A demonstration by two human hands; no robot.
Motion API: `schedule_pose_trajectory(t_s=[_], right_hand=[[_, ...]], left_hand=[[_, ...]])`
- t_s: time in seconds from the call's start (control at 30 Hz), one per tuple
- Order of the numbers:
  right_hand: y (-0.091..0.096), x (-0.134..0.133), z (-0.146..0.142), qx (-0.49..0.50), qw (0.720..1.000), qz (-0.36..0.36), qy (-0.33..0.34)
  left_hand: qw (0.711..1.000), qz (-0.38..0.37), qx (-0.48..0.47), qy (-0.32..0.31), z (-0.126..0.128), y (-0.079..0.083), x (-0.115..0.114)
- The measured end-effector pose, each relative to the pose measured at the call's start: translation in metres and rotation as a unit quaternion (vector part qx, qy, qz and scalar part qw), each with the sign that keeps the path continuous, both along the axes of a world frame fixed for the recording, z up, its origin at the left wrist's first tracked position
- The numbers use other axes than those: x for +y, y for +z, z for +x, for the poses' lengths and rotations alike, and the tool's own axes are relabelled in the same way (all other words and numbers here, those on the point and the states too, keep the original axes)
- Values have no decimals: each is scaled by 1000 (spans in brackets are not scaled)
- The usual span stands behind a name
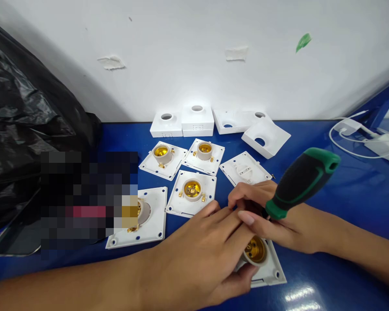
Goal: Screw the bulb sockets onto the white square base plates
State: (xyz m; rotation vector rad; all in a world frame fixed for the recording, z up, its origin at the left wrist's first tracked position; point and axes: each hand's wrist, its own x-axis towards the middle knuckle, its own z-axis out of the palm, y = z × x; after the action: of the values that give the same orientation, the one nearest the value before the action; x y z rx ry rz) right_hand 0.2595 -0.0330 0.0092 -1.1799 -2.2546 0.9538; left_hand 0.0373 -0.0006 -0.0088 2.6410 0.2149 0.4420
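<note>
At the bottom of the frame, the left hand [210,244] reaches in from the lower left, its fingers bent over a round socket [256,249] and its thumb pressed to the near side, gripping it. The socket sits right of bottom centre on a square white base plate [272,268], partly hidden by both hands; its brass inside shows between them. The right hand [278,218] comes in from the right edge, thumb and fingers closed around the lower part of a screwdriver [306,181]. The black and green handle leans toward the upper right; its tip is hidden behind the fingers, so I cannot tell what it touches.

All this is on a shiny blue table [337,190]. In the lower left lies another white plate with a socket [154,216], partly covered by a blurred patch, and the corner of a dark phone-like object [16,237] shows beside that patch. At mid-frame is a third plate with a socket [175,203], and just beyond it are two more, side by side. Right of these, a white plate [231,170] shows a low round raised part.

Farther back, white covers [189,121] with round holes stand in a row, some overlapping at the right end. A black plastic bag [29,108] fills the upper left, and a white cable [332,140] loops at the right edge. Behind, tape scraps [236,53] dot the pale wall [181,39].
</note>
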Motion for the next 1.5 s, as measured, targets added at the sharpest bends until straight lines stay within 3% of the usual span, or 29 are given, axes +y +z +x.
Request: schedule_pose_trajectory(t_s=[1.5], right_hand=[[-1,0,0,-6,1000,13,-9]], left_hand=[[999,-27,20,-12,-1,0,1]])
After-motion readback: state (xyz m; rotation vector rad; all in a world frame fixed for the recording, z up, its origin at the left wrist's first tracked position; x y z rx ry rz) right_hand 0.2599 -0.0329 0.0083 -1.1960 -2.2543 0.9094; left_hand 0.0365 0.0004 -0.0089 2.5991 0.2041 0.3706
